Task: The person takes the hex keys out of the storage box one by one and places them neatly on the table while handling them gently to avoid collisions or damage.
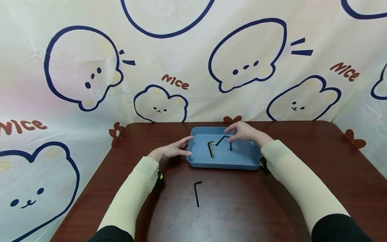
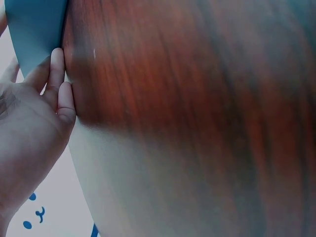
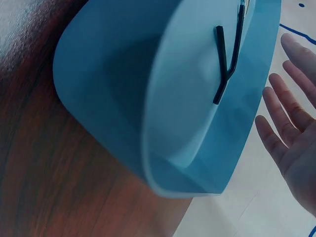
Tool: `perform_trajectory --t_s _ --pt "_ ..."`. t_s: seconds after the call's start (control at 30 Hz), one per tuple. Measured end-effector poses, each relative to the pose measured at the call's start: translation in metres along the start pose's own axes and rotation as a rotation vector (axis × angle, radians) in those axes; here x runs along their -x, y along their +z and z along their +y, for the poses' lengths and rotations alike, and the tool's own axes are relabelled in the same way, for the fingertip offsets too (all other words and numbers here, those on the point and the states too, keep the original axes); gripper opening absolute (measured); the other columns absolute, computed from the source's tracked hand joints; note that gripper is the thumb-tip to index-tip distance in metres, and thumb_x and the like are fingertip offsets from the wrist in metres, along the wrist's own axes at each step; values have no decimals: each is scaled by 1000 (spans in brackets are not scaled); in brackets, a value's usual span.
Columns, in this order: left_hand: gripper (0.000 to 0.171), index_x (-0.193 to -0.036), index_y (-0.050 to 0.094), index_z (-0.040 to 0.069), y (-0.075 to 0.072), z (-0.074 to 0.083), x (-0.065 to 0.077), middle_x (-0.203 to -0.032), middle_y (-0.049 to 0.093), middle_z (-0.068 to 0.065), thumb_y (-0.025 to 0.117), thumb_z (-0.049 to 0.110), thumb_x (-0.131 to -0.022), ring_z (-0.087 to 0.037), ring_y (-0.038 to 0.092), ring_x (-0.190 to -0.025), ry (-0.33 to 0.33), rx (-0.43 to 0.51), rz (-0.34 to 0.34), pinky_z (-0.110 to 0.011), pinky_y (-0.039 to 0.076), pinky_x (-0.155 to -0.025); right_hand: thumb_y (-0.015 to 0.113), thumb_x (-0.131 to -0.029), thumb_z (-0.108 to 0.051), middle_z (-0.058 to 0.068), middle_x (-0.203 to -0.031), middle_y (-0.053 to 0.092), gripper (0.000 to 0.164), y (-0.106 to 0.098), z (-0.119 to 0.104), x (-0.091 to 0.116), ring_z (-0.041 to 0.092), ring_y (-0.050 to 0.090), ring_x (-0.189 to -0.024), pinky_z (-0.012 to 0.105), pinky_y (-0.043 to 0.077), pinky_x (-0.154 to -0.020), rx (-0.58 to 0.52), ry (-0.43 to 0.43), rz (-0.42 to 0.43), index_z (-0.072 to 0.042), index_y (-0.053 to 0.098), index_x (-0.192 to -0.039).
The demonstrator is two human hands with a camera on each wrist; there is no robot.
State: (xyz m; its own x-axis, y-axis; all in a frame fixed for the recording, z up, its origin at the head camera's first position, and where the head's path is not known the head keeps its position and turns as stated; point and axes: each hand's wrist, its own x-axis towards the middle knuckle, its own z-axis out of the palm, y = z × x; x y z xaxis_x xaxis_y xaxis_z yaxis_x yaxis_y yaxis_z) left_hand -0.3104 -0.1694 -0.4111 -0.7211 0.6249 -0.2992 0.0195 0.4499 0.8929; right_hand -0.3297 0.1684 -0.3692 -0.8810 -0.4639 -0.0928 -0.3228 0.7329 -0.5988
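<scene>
A blue tray (image 1: pixel 242 154) holds several L-shaped hex keys. On its left half a black hex key (image 1: pixel 210 150) and a silver hex key (image 1: pixel 214 144) lie close together. Further right, more black hex keys (image 3: pixel 221 52) overlap in the right wrist view. My left hand (image 1: pixel 172 150) is at the tray's left side, with fingers extended along its wall; in the left wrist view the fingertips (image 2: pixel 58 55) meet the blue edge. My right hand (image 1: pixel 243 131) hovers over the tray's far right part, fingers spread and holding nothing, near the black keys.
Another black hex key (image 1: pixel 196 194) lies on the dark brown wooden table (image 1: pixel 242 205), in front of the tray. Behind the table hangs a pale cloth (image 1: pixel 199 67) with cartoon outlines, which also runs along both sides.
</scene>
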Motion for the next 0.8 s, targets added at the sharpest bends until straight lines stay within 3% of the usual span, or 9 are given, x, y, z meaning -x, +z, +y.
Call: perform_trajectory --t_s 0.8 --pt "77 -157 11 19 -2 -4 -3 -161 7 -14 59 12 -98 -33 14 -145 13 19 -7 -55 15 -113 73 -88 -12 20 -127 58 37 16 20 -1 36 53 -115 52 42 -96 43 -9 -13 -2 66 -123"
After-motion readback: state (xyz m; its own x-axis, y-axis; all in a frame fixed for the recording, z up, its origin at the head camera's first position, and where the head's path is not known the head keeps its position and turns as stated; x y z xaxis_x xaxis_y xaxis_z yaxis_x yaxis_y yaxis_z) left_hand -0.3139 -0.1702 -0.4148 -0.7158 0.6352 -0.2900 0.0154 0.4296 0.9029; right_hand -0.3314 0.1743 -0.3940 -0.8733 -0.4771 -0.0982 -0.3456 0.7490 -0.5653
